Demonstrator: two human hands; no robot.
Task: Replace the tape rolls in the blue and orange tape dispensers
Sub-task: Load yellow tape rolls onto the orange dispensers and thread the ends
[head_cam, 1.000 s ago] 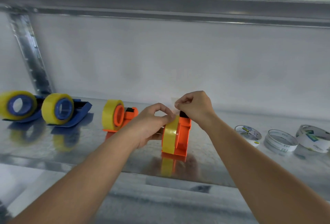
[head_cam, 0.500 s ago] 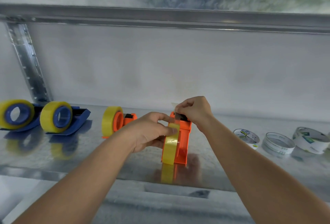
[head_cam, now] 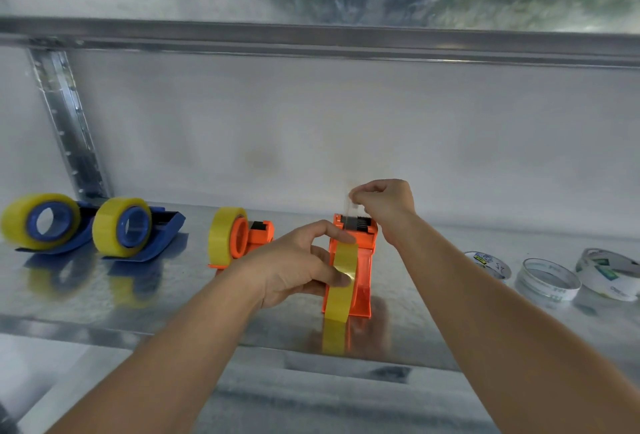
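— Gripping what, the left hand [head_cam: 294, 264]?
— The yellow tape roll [head_cam: 341, 283] in the orange dispenser [head_cam: 360, 260] on the shelf [head_cam: 104, 295].
— Right hand [head_cam: 386, 205]?
— Pinching the clear tape end [head_cam: 347, 206] just above the cutter.

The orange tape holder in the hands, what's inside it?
A yellow tape roll sits in the orange dispenser, steadied by the left hand. The hub is hidden behind that hand.
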